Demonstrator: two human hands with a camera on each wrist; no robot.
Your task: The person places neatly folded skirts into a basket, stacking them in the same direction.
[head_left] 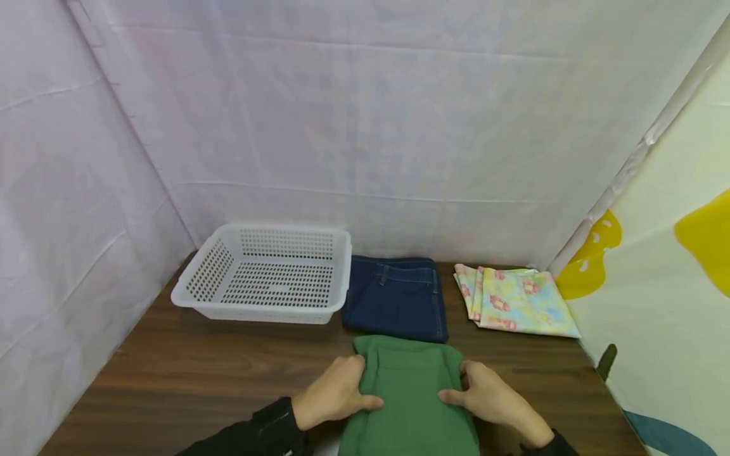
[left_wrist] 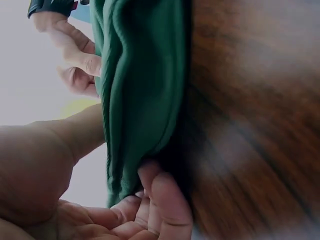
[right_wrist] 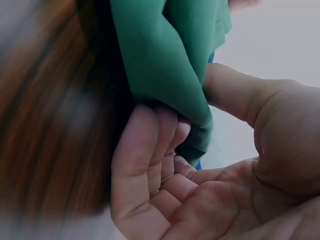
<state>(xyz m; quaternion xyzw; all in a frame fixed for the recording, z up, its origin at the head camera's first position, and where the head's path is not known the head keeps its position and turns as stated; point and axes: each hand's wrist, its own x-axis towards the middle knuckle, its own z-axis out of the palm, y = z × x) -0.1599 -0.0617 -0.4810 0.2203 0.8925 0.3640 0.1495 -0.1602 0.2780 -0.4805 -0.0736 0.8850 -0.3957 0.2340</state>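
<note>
The green cloth (head_left: 413, 396) lies folded on the brown table (head_left: 228, 373), between the fingers of the two hands. Its long axis goes away from the person: the far end is beyond the fingers and points to the dark blue jeans (head_left: 396, 301), and the near end passes out of the head view, on the person's side of the fingers. The left hand (head_left: 335, 394) pinches the left long edge, with the thumb on top and the other fingers curled under the fold. The right hand (head_left: 485, 394) pinches the right long edge in the same manner, almost opposite to the left one. Both wrist views show fingertips under the thick side of the cloth, close to the table.

The jeans lie folded just beyond the far end of the cloth, ahead of the fingers. The white basket (head_left: 259, 311) stands farther ahead and to the left of the left fingers. The flowered cloth (head_left: 521, 304) lies folded ahead and to the right of the right fingers.
</note>
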